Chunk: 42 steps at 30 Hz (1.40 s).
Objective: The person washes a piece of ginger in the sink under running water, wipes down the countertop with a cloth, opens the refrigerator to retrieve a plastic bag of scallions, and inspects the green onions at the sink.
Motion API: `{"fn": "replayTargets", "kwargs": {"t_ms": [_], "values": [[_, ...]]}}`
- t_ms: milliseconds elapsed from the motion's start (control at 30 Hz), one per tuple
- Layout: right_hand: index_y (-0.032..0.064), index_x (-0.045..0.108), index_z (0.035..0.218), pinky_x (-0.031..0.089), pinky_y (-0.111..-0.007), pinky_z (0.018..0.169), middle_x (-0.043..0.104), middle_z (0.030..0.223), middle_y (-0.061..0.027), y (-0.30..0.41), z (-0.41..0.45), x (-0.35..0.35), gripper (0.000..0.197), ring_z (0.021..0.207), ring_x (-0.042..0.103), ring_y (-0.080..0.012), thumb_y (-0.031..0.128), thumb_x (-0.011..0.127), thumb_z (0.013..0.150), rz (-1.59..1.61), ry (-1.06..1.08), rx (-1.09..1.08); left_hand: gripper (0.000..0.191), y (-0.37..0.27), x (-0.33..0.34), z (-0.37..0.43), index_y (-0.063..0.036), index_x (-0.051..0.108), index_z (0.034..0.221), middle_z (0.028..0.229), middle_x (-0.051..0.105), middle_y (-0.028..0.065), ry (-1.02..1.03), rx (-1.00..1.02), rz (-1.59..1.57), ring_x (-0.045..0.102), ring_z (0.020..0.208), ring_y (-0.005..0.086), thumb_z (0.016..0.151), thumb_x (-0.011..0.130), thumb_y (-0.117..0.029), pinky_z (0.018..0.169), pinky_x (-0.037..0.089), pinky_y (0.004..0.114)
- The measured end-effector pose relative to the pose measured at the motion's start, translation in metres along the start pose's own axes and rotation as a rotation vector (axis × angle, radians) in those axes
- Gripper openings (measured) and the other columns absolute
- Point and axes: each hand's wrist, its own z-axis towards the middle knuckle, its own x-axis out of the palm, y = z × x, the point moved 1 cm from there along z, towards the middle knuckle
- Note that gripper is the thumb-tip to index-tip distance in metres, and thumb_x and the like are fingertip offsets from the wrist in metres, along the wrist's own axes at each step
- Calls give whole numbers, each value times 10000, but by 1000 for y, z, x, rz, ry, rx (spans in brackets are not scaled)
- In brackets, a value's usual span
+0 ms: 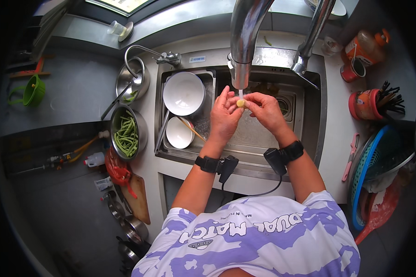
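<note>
Both my hands are raised over the steel sink (260, 138), under water running from the faucet spout (242, 74). A small pale-yellow piece of food (241, 103), too small to name, is pinched in the fingertips of my right hand (267, 111). Beside it, my left hand (225, 116) has its fingers apart and its fingertips close to the piece; whether they grip it is unclear. Left of my hands, a large white bowl (183, 93) and a smaller white bowl (179, 133) sit in the sink's left part, with a chopstick (190, 128) by the small one.
At left stand a steel bowl of green beans (126, 135), another steel bowl (142, 86) and a wooden cutting board (138, 200). A second faucet (303, 57) leans over the sink's right. Along the right are a red utensil pot (365, 104), a pink peeler (352, 155) and a blue-rimmed basket (358, 187).
</note>
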Motion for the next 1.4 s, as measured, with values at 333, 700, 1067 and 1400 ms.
{"fn": "replayTargets", "kwargs": {"t_ms": [333, 700, 1067, 1400], "values": [[-14, 664, 904, 539, -241, 549, 647, 746, -53, -6, -1, 5, 149, 691, 629, -91, 126, 628, 870, 216, 86, 89, 415, -8, -8, -5, 46, 536, 1246, 1077, 638, 97, 137, -227, -115, 608, 968, 131, 849, 648, 2, 858, 496, 251], [-15, 640, 816, 435, -204, 421, 606, 647, -42, 1, 5, 3, 138, 503, 547, -75, 118, 631, 853, 177, 196, 104, 404, -28, -22, -1, 52, 533, 1246, 1031, 639, 94, 240, -254, 72, 622, 874, 131, 866, 642, -34, 778, 527, 255], [-6, 620, 860, 438, -191, 413, 606, 680, -33, -16, 10, 3, 116, 504, 535, -57, 101, 591, 895, 580, 204, 294, 398, -21, -24, 2, 53, 545, 1228, 1012, 646, 79, 240, -314, -93, 616, 849, 112, 871, 655, -84, 745, 521, 245], [-3, 634, 834, 451, -193, 430, 601, 671, -18, 2, 7, 4, 196, 526, 552, -56, 174, 587, 904, 210, 279, 188, 368, -41, -20, 3, 35, 591, 1194, 965, 656, 26, 315, -294, 275, 569, 816, 70, 876, 651, -140, 713, 453, 211]]}}
